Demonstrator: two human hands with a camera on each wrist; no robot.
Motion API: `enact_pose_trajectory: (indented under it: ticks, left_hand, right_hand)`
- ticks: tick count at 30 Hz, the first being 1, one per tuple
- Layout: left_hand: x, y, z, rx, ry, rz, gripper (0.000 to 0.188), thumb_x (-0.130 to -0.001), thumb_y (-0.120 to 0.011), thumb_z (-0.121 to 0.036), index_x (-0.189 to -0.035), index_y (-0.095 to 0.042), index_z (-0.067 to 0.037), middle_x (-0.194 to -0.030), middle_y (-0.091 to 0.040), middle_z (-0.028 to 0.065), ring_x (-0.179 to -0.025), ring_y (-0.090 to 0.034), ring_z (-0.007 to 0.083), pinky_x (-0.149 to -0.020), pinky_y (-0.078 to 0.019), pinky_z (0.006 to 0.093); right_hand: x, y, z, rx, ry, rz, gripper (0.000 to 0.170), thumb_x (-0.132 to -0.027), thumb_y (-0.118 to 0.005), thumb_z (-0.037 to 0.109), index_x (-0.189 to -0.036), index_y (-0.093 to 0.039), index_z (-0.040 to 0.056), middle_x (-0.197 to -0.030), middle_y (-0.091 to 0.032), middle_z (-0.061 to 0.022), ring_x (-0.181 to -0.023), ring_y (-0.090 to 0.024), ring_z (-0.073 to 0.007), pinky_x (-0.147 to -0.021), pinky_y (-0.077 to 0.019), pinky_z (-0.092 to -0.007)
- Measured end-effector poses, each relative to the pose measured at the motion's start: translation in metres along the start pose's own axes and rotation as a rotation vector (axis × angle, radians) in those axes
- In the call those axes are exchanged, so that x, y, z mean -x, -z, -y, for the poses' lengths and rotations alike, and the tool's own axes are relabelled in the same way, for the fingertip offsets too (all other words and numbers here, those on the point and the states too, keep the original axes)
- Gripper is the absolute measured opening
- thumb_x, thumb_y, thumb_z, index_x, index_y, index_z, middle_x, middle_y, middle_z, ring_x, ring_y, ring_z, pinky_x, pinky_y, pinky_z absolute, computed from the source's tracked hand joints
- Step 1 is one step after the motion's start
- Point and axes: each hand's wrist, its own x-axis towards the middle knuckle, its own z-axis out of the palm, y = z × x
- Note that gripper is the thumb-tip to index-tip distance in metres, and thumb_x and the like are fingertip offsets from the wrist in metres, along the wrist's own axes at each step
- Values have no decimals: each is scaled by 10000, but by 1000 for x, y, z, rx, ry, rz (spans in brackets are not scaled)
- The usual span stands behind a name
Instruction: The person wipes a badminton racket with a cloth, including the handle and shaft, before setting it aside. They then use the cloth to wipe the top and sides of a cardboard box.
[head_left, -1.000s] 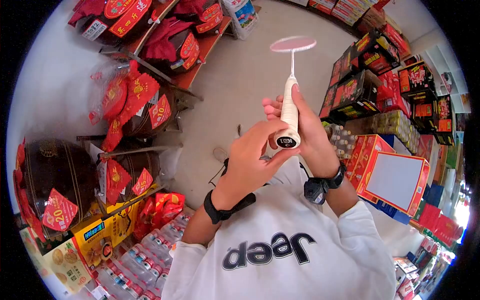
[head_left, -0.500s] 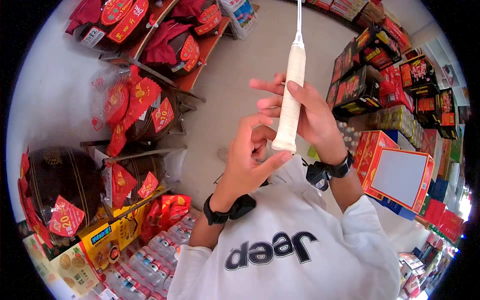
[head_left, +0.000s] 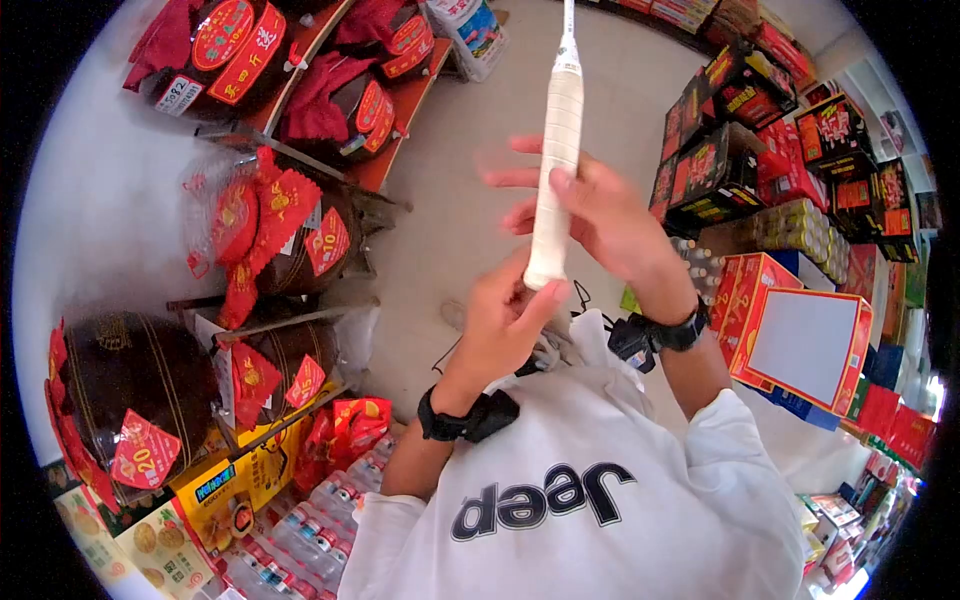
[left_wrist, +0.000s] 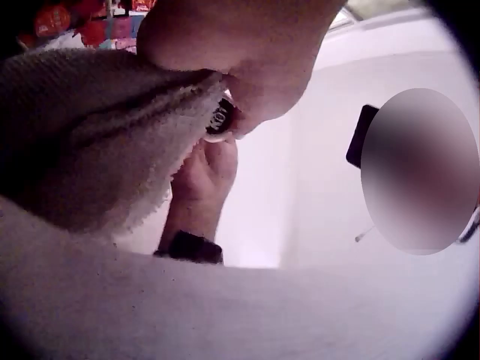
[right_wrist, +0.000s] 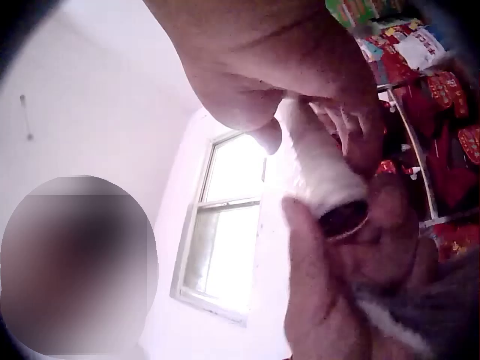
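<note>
A racket (head_left: 556,180) with a cream-wrapped handle is held out in front of a person's white shirt (head_left: 600,420). Its long axis runs almost straight away from the shirt: butt nearest, slim shaft pointing outward, slanting slightly to the person's right, beyond the head view's edge. Closer to the shirt, the left hand (head_left: 500,325) grips the butt; farther out, the right hand (head_left: 615,222) holds the handle between thumb and fingers.

Racket (head_left: 557,170) cut off by head view's top edge, right one of the hands (head_left: 612,222) partly blurred
</note>
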Motion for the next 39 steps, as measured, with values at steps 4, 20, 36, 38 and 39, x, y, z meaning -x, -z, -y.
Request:
enact_pose_trajectory:
  ticks: [4,20,36,38,39]
  left_hand:
    - [-10,-14,4,-554,-444,-178,262,-809,-643,-180,-933,-544,28,-671,-567,111,-544,-559,224,-483,-420,324]
    - [-1,9,22,-263,-138,-68,201,-853,-596,-181,-771,-571,0,-544,-488,8,-488,-393,41,-436,-322,217]
    - [2,19,41,-250,-32,-43,189,-898,-517,-187,-838,-562,-14,-559,-463,-31,-512,-403,32,-449,-321,210]
    - [2,19,37,-274,-34,-24,178,-892,-525,-179,-843,-562,-11,-561,-466,-30,-514,-402,31,-450,-322,210]
    - [2,20,34,-302,-36,-7,172,-888,-531,-174,-848,-562,-10,-562,-468,-29,-515,-403,32,-452,-325,210]
  right_hand:
    - [3,-13,-13,160,114,-230,447,-904,-510,201,-1268,-317,29,-1006,-534,-146,-579,-533,-97,-578,-492,-255]
    - [11,31,2,-79,263,-92,579,-856,-535,72,-1334,-211,109,-1024,-482,-116,-450,-434,-82,-378,-384,-217]
    - [0,63,-24,107,161,-108,469,-919,-477,246,-1295,-307,24,-683,-427,-4,-513,-414,-69,-449,-376,-203]
    - [-1,65,-24,466,213,-297,434,-915,-476,187,-1288,-316,33,-693,-447,-9,-537,-443,-66,-461,-387,-207]
    - [-1,65,-26,498,246,-328,428,-906,-486,174,-1280,-328,37,-697,-457,-11,-542,-451,-66,-465,-390,-211]
